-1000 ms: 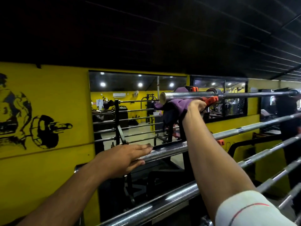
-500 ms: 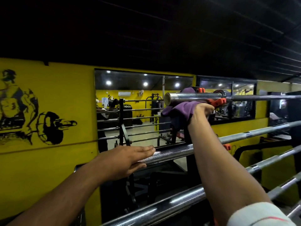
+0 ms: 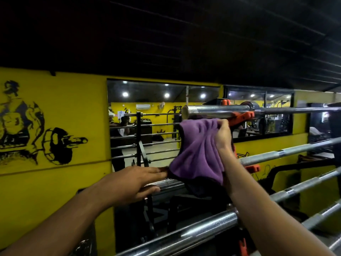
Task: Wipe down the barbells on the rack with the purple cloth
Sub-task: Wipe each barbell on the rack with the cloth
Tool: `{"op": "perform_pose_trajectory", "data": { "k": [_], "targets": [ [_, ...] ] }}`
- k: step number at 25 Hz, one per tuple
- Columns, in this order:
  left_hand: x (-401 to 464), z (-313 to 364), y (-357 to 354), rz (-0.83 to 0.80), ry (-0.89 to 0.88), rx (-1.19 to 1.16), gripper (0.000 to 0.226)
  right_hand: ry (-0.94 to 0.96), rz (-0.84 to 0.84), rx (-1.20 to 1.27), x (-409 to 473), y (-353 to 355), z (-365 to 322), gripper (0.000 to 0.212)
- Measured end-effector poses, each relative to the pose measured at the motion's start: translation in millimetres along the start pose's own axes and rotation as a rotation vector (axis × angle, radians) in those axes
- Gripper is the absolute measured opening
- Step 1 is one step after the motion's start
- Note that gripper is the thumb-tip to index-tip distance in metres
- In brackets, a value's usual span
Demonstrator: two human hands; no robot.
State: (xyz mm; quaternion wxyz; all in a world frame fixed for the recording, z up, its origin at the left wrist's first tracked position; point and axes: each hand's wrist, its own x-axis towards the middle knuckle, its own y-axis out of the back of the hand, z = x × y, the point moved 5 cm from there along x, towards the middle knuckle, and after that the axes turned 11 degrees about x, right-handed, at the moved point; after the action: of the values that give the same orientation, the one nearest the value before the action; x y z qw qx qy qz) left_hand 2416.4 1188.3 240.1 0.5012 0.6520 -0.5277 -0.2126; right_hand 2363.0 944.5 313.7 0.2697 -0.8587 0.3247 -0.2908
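At the far left a black mural of a lifter with a barbell [image 3: 42, 132] is painted on the yellow wall [image 3: 73, 100]. To its right a large wall mirror [image 3: 147, 111] is set into that wall, and ceiling lights and a rack of bars are reflected in it.

The left hand [image 3: 132, 182] is laid flat, palm down and fingers extended, on the left end of a knurled chrome barbell sleeve [image 3: 166, 183], which is the second bar down on the rack; the hand is open and nothing is clasped in it, and its fingertips are seen just beside the lower edge of the cloth.

The soft purple cloth [image 3: 197, 152] is gathered at its upper right corner by the right hand [image 3: 222, 135], whose fingers are closed on the bunched fabric. The cloth hangs down in folds just under the left end of the topmost smooth chrome barbell [image 3: 217, 109], and its dark-edged lower hem is draped onto the second bar. Whether the cloth touches the top bar cannot be told.

Behind the right hand the top bar is carried by orange plastic rack hooks [image 3: 241, 117]. Further right, more chrome barbells [image 3: 287, 152] are stacked in rising tiers toward the right edge of the rack, and a dark-framed window [image 3: 276, 115] is seen in the yellow wall behind them.
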Motion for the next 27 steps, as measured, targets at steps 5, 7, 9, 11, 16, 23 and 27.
{"op": "perform_pose_trajectory", "data": {
  "k": [5,7,9,11,16,23,27],
  "targets": [
    [1,-3,-3,-0.047,0.001,-0.061,0.057,0.764,0.049,0.037,28,12,-127,0.028],
    [0,-2,-3,-0.046,0.002,-0.062,0.057,0.976,-0.103,-0.338,51,-23,-142,0.024],
    [0,-2,-3,-0.037,0.012,-0.06,0.056,0.95,-0.412,-0.967,82,-59,-115,0.028],
    [-1,-1,-2,-0.026,0.01,-0.065,0.056,0.647,-0.636,-1.567,107,-76,-73,0.035],
    [0,-1,-2,-0.021,0.017,-0.074,0.056,0.173,-0.859,-1.68,97,-109,-39,0.027],
    [2,-5,-3,-0.032,0.032,-0.087,0.055,0.747,-0.934,-1.537,37,-137,-31,0.05],
    [1,-4,-3,-0.017,0.02,-0.078,0.056,1.192,-1.133,-1.623,-8,-131,-16,0.054]
  ]
}}
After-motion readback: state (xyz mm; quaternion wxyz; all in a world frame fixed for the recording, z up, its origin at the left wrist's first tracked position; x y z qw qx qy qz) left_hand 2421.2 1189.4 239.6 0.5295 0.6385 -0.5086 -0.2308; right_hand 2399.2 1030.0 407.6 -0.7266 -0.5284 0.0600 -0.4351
